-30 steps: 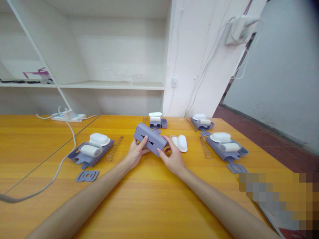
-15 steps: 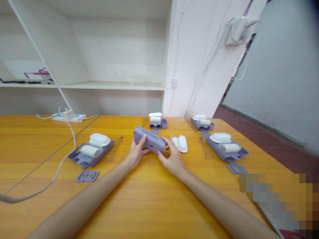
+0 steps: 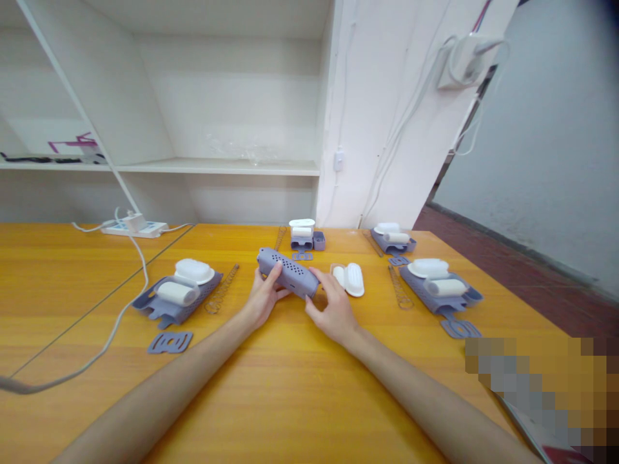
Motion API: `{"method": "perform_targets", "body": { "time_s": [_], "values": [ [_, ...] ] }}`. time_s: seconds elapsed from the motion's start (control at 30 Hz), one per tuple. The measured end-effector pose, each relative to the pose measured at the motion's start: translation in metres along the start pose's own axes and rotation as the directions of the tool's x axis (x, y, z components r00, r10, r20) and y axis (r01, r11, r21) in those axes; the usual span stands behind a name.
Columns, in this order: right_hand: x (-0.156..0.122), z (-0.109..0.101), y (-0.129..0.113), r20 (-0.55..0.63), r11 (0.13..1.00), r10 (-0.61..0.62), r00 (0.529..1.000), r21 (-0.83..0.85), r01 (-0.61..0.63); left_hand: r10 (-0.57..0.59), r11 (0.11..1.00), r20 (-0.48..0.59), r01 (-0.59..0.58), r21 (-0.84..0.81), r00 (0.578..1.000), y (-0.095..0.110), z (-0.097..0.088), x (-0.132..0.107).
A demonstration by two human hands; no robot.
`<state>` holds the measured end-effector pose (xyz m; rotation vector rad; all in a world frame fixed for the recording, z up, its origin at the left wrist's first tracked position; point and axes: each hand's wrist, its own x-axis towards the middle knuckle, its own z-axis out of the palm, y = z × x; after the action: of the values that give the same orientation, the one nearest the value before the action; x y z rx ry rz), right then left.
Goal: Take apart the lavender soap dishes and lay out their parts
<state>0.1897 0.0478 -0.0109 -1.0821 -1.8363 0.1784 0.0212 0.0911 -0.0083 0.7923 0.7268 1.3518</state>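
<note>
Both my hands hold one long lavender plastic housing (image 3: 290,273) with rows of small holes, a little above the orange table (image 3: 290,386). My left hand (image 3: 264,298) grips its left end, thumb on top and fingers curled beneath. At the right end my right hand (image 3: 333,310) is wrapped round it with the thumb over the top. The perforated narrow side faces me. A white ridged soap-dish part (image 3: 351,278) lies just right of my right hand.
At left sits a lavender tray (image 3: 167,308) carrying a white roller and lid, with a flat lavender bracket (image 3: 169,341) and a metal spring (image 3: 221,288) nearby. Similar part sets (image 3: 441,287) lie at right and behind (image 3: 304,237). A power strip (image 3: 133,227) and its cable (image 3: 116,322) cross the left.
I have rolled the housing away from me: the broad face with the black slot turned out of sight and the perforated side now faces me. It also sank slightly.
</note>
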Motion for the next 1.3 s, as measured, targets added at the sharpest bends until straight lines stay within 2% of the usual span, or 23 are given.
{"method": "perform_targets", "body": {
  "time_s": [0.27,0.5,0.73,1.0,1.3],
  "values": [
    [0.0,-0.001,0.004,0.055,0.981,-0.12,0.991,-0.149,0.127,0.001,1.0,-0.043,-0.002,-0.019,0.999,0.0,-0.001,0.001],
    [0.003,-0.003,0.003,0.097,0.934,-0.11,0.989,-0.33,0.137,0.018,1.0,-0.035,-0.018,-0.006,0.999,-0.001,-0.001,0.002],
    [0.001,-0.002,0.003,0.099,0.931,-0.114,0.989,-0.336,0.141,0.022,0.999,-0.058,-0.02,0.026,0.998,-0.001,-0.001,0.0],
    [0.0,0.002,-0.003,0.088,0.956,-0.127,0.988,-0.254,0.146,0.009,1.0,-0.062,-0.007,0.028,0.998,-0.001,0.004,-0.001],
    [-0.002,0.008,-0.015,0.09,0.915,-0.073,0.993,-0.389,0.102,0.081,0.995,-0.084,-0.075,0.068,0.993,-0.003,0.002,0.002]
  ]
}}
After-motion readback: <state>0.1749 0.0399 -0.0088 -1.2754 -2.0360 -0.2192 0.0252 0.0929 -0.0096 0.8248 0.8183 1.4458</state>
